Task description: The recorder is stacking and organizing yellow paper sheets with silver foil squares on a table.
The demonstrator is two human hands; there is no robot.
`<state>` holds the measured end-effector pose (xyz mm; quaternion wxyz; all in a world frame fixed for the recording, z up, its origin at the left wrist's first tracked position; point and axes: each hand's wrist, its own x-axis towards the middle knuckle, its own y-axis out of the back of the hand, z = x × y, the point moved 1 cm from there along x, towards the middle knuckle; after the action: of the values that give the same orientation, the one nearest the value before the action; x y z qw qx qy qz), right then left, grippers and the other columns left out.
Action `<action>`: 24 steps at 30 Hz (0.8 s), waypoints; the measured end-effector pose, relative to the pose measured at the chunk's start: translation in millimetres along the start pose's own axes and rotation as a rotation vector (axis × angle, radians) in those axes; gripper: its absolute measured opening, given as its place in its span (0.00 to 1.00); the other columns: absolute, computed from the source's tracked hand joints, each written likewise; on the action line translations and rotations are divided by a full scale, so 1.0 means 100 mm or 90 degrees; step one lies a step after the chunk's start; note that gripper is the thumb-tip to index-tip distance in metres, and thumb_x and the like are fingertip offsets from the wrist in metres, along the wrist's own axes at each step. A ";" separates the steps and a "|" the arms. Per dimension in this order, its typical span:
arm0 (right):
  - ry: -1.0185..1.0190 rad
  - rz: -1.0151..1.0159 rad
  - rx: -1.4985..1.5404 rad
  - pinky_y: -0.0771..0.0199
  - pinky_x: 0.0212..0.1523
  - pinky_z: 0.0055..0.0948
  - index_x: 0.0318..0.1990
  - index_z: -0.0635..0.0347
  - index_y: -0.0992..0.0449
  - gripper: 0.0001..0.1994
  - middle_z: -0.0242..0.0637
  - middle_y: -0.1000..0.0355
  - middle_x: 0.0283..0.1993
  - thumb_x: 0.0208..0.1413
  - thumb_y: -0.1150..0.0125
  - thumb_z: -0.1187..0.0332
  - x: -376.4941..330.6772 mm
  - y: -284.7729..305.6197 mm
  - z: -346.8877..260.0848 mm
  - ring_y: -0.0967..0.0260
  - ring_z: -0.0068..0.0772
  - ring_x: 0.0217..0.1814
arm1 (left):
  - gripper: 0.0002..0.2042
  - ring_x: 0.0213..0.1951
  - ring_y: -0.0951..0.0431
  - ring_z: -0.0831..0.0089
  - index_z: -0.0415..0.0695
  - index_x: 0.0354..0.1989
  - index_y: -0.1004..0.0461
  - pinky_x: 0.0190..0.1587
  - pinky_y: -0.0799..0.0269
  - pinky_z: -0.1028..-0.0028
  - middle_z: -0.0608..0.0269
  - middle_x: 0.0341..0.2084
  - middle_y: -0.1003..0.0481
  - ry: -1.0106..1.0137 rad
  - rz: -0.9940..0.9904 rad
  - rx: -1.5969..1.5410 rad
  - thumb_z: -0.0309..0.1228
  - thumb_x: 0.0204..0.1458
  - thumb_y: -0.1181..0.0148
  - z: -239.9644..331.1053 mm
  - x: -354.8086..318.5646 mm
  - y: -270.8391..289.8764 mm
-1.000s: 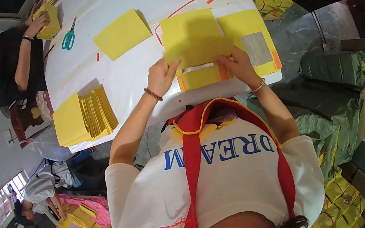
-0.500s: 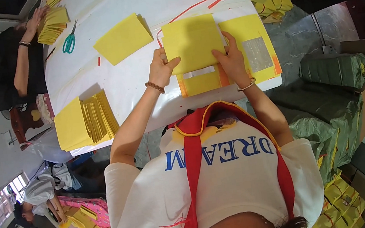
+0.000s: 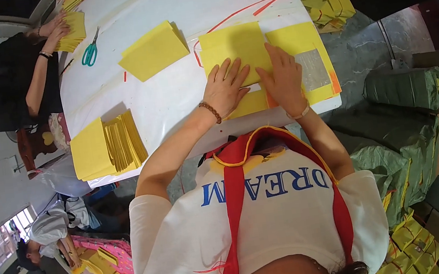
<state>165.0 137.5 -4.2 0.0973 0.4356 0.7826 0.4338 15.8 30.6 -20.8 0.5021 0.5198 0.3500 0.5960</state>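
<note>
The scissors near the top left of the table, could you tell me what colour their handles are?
Teal green handles on the scissors, in the head view.

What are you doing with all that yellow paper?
A person stands at a white table and presses both hands flat on a folded yellow paper bundle. The left hand and right hand lie side by side on it, fingers spread. Under and beside it is another yellow sheet with a silver square. A second yellow bundle, green scissors and a stack of yellow papers lie on the table. Another person's hands rest on more yellow paper at the far end.
</note>
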 end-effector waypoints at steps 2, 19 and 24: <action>0.219 -0.007 -0.244 0.51 0.59 0.55 0.61 0.57 0.41 0.29 0.41 0.46 0.65 0.54 0.48 0.52 -0.13 0.05 -0.10 0.48 0.42 0.66 | 0.27 0.59 0.41 0.56 0.48 0.57 0.37 0.57 0.44 0.58 0.56 0.58 0.39 -0.002 0.006 0.000 0.41 0.48 0.41 0.01 0.01 0.00; 0.130 0.040 0.257 0.50 0.62 0.39 0.56 0.62 0.35 0.19 0.44 0.39 0.61 0.58 0.56 0.65 -0.30 0.27 -0.12 0.45 0.44 0.64 | 0.20 0.36 0.26 0.60 0.46 0.49 0.29 0.40 0.30 0.66 0.54 0.35 0.25 0.167 -0.038 -0.265 0.21 0.44 0.46 -0.37 -0.37 1.00; 0.095 0.008 0.340 0.48 0.63 0.36 0.54 0.63 0.33 0.18 0.43 0.36 0.58 0.58 0.56 0.69 -0.29 0.23 -0.05 0.43 0.41 0.62 | 0.19 0.34 0.26 0.55 0.48 0.50 0.29 0.39 0.30 0.63 0.48 0.32 0.25 0.431 -0.107 -0.399 0.22 0.48 0.48 -1.03 -0.69 1.29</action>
<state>193.3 117.4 9.6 -0.0818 0.4176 0.8715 0.2439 -117.2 -57.1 59.9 0.5389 0.0894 0.3381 0.7663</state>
